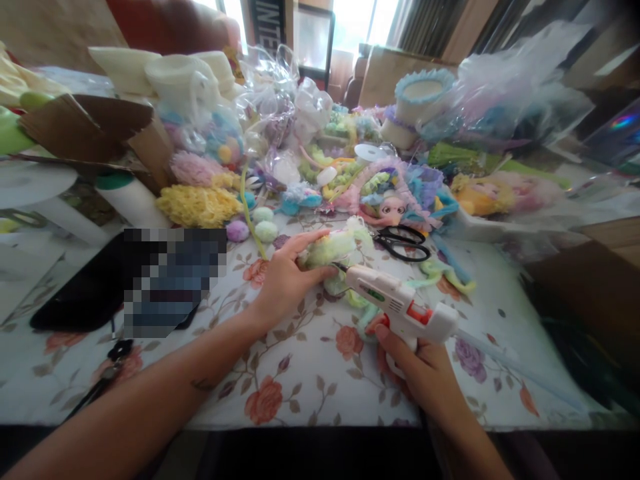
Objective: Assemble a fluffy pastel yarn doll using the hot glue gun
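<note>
My right hand (417,367) is wrapped round the grip of a white hot glue gun (395,293), with a finger at its red trigger. A clear glue stick (520,370) sticks out of the gun's back end. Between the thumb and fingers of my left hand (287,273) is a pale yellow-green fuzzy piece (335,250), its exact kind unclear. The gun's dark nozzle points at this piece, close to my left thumb; whether it touches I cannot tell. Just beyond lie black-handled scissors (405,241). A pale green and yellow fuzzy strip (450,277) lies to the right.
A dark phone (75,287) and a pixelated screen lie at the left. Behind are yellow fuzzy yarn (200,208), pastel egg-like balls (267,231), a doll head (391,208), a cardboard box (90,130) and plastic bags (515,87). A flowered cloth (310,373) covers the table.
</note>
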